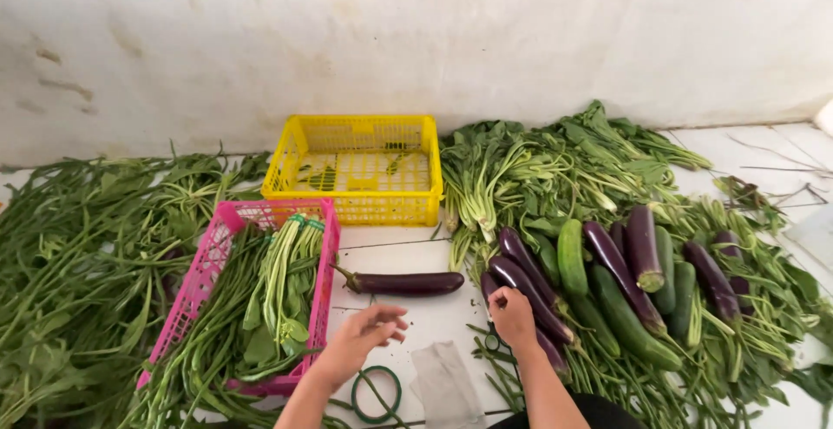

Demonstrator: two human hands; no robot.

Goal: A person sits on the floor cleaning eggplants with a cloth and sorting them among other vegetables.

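My left hand point(360, 335) hovers open, palm down, above the white floor, just right of the pink crate point(324, 266). A lone purple eggplant point(408, 283) lies on the floor beyond it, a short way from its fingers. My right hand point(512, 316) rests on the near end of a pile of purple eggplants point(528, 283), fingers curled; whether it grips one I cannot tell. A green tape ring point(376, 392) lies below my left wrist, beside a clear plastic bag point(444, 387).
The pink crate holds bundles of green stalks point(279, 294). A yellow crate point(357, 169) stands behind it by the white wall. Loose long greens point(82, 255) cover the left. Leafy greens point(538, 169), cucumbers point(571, 257) and more eggplants point(644, 247) are heaped at the right.
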